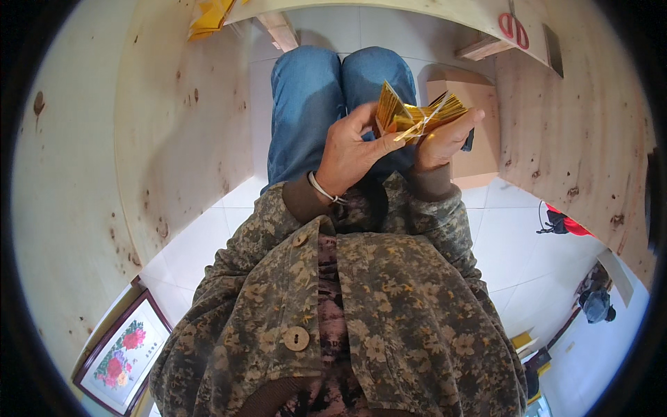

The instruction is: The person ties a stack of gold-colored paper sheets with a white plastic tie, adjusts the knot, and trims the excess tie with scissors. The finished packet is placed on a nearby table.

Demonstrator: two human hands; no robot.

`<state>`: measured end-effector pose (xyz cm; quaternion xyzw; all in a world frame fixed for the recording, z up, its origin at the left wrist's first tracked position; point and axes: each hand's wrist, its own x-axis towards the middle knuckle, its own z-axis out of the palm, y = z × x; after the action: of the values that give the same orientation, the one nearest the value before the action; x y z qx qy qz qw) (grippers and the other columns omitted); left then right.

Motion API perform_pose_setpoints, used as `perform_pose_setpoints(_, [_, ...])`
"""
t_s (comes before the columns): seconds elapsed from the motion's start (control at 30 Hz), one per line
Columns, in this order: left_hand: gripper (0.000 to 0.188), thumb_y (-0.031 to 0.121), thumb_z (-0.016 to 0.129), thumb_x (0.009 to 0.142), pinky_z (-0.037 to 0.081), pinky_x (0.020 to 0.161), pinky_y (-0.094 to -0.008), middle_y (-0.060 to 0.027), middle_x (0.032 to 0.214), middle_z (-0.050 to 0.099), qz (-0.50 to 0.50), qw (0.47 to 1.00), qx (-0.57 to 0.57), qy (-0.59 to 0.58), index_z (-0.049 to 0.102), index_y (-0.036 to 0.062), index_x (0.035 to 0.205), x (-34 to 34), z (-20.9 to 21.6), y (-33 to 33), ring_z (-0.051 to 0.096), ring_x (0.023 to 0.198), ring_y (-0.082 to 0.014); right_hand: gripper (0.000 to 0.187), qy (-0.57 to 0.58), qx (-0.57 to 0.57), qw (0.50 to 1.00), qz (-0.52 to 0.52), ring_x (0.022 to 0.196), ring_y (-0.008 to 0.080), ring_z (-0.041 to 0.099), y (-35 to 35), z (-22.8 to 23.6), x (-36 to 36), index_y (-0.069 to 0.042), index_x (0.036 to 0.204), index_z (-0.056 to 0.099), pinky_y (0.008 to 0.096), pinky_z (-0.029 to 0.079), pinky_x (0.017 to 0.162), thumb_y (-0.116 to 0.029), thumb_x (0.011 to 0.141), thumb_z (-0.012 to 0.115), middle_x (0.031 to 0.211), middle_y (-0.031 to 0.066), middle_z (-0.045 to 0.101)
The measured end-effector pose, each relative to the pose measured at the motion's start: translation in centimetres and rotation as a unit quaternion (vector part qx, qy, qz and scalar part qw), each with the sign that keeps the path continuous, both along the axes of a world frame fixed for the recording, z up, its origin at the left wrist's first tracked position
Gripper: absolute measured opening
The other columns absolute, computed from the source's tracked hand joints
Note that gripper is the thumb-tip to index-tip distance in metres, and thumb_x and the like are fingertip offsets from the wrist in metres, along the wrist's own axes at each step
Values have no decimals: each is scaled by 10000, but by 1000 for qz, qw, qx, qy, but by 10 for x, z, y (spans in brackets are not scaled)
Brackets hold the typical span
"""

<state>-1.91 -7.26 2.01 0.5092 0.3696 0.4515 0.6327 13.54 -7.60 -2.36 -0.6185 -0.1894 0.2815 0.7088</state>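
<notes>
- Bundle of gold foil sheets (417, 115) sits btwn both hands, above the lap, over the jeans (313, 104).
- Left hand (351, 153) closed on bundle's near-left corner: thumb on top, fingers curled under, pinching the sheets.
- Right hand (445, 139) cups bundle from the right & below; fingers wrap its far edge, thumb side against the stack.
- Bundle tilted, left corner fanned upward, rest lying roughly flat across rt palm.
- Looks: thin shiny gold/yellow sheets, stacked, edges splayed; pale thin string or band crossing the top, can't tell which.
- Silver bangle (325, 190) on left wrist.
- Cardboard box (472, 132) just behind rt hand, on the white tile floor.
- Red-handled scissors (514, 26) on wooden board at top right, well apart from hands.
</notes>
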Motion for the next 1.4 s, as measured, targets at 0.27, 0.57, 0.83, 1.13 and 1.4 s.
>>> perform_pose_setpoints(0.27, [377, 163, 790, 859, 545, 784, -274, -95, 963, 732, 36, 995, -15, 86, 666, -46, 1147, -5, 7, 2, 672, 882, -112, 694, -105, -52, 993, -20, 804, 160, 546, -1, 3, -3, -4, 1024, 563, 291, 486, 711, -665, 1001, 352, 929, 97, 568])
perform_pose_setpoints(0.57, [376, 199, 712, 945, 541, 781, -241, -76, 1011, 703, 3, 994, -111, -7, 630, -74, 1191, -9, -11, 10, 650, 903, -104, 712, -54, -124, 986, 97, 949, 142, 587, -13, 33, -9, -1, 1177, 587, 274, 486, 811, -642, 1021, 320, 1080, 125, 607])
perform_pose_setpoints(0.83, [539, 412, 638, 979, 555, 692, -213, -76, 1009, 691, 11, 983, -184, 26, 610, -75, 1209, -16, -14, 26, 672, 862, -102, 409, 100, -163, 926, 326, 986, 162, 626, -43, 57, 16, 34, 1266, 575, 283, 542, 790, -281, 1005, 561, 1129, 109, 641])
perform_pose_setpoints(1.13, [490, 395, 598, 1002, 568, 697, -230, -89, 1028, 699, 36, 981, -171, 78, 620, -45, 1218, -22, -6, 30, 686, 877, -120, 403, 65, -172, 931, 315, 936, 154, 651, -38, 53, 11, 57, 1303, 544, 237, 546, 735, -104, 951, 654, 1095, 113, 670])
perform_pose_setpoints(1.4, [428, 303, 606, 1009, 513, 810, -244, -77, 1014, 684, 36, 988, -97, 115, 616, -62, 1231, -45, -1, 42, 634, 920, -111, 341, 109, -180, 915, 344, 919, 150, 633, -42, 64, -5, 21, 1217, 551, 258, 524, 810, -79, 923, 690, 1047, 111, 662])
